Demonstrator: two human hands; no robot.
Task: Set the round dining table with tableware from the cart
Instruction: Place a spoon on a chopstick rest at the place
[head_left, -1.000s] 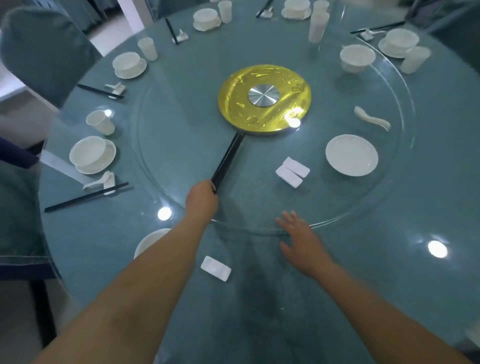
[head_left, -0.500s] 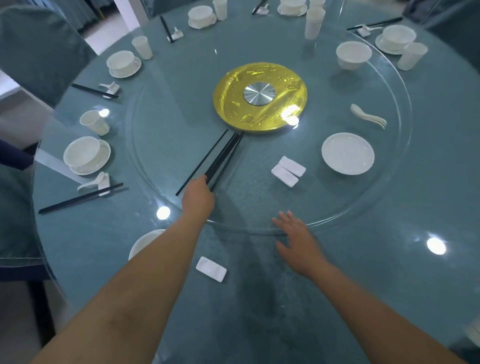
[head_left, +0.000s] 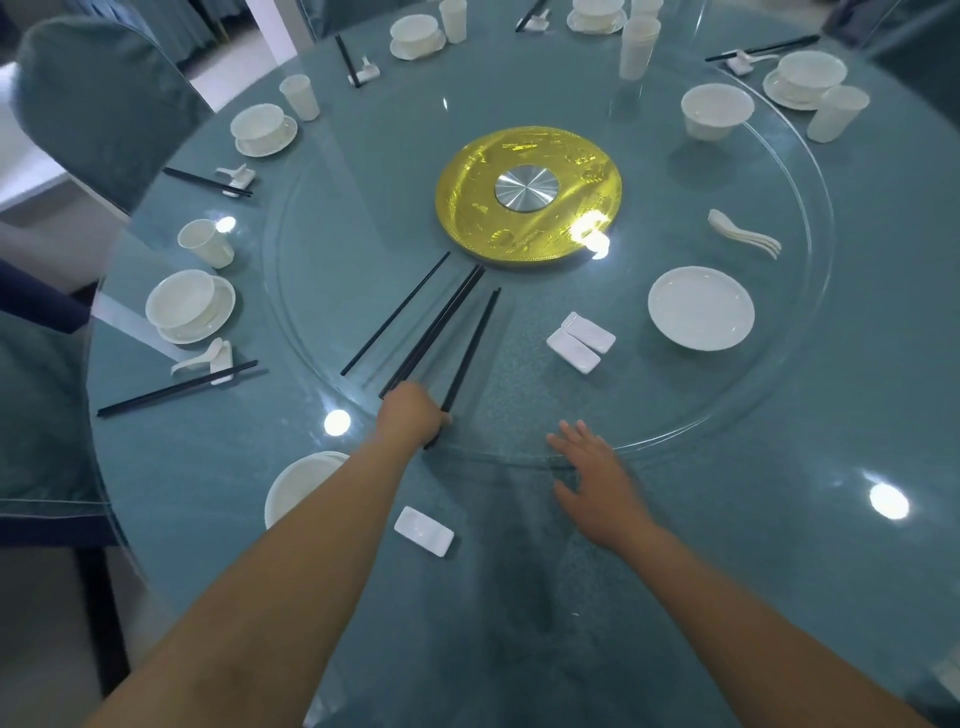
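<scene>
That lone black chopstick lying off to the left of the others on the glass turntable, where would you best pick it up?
Probably at its near end. The lone chopstick lies flat on the glass turntable, slanting toward the gold centre disc, its near end closest to the left hand. Being thin and flat, it suits a fingertip pinch from above across its width. Nothing crowds it.

Left hand (head_left: 410, 415) grips near ends of black chopsticks (head_left: 447, 332) fanned on the glass turntable (head_left: 753, 405). Right hand (head_left: 597, 483) lies flat at its near rim, fingers spread. Chopstick rest (head_left: 423, 531) between forearms.
</scene>
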